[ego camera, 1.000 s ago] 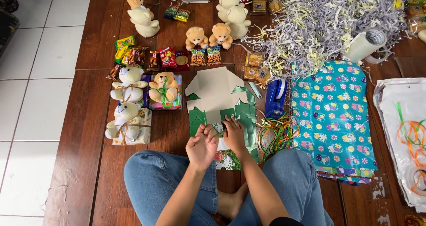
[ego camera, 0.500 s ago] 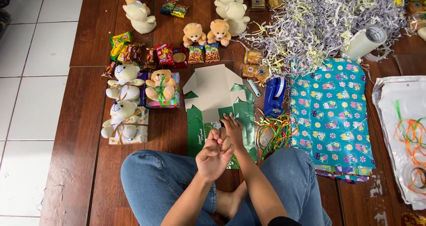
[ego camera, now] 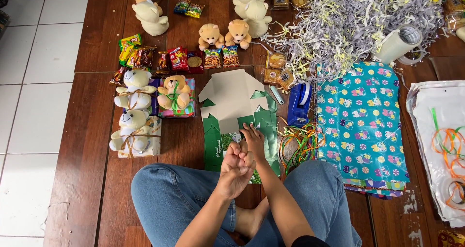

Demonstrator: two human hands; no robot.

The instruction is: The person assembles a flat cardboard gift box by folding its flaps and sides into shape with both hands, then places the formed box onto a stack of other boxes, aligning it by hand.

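Observation:
A flattened gift box (ego camera: 227,99), green outside and plain cardboard inside, lies on the wooden floor in front of my crossed legs. My right hand (ego camera: 253,139) rests on its near green flap with the fingers spread. My left hand (ego camera: 236,167) is raised just behind it, palm turned up and fingers curled in, touching the right hand's thumb side. I cannot see anything held in the left hand.
Three boxes topped with ribbon-tied teddy bears (ego camera: 145,111) stand to the left, with snack packets (ego camera: 174,58) behind. A blue tape dispenser (ego camera: 298,104), loose ribbons (ego camera: 300,145), teal patterned wrapping paper (ego camera: 361,126) and shredded paper (ego camera: 353,19) lie to the right.
Both hands lay flat on the green box a second ago. My left hand has since lifted, turned over and curled up against my right hand, which stays on the flap.

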